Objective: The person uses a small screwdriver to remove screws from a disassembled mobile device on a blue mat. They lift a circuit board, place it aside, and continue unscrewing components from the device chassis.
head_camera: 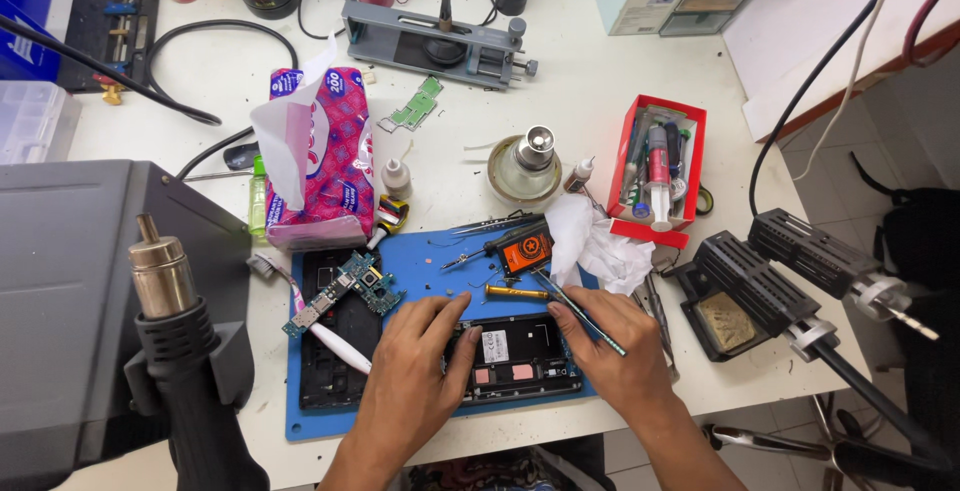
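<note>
An opened black phone frame (517, 358) lies on a blue work mat (420, 271) near the table's front edge. My left hand (415, 371) rests on the frame's left end, fingers pressing it down. My right hand (615, 346) sits at the frame's right end and holds a thin metal tool (577, 309) that slants up and left across its fingers. A green circuit board (345, 293) lies on a second black phone part (338, 341) at the mat's left side.
A hot-air gun (170, 331) stands at front left against a grey box. A tissue pack (320, 156), crumpled white tissue (590, 241), red box of tools (660, 166), screwdriver (515, 292), tweezers (490, 223) and a black soldering stand (745, 286) surround the mat.
</note>
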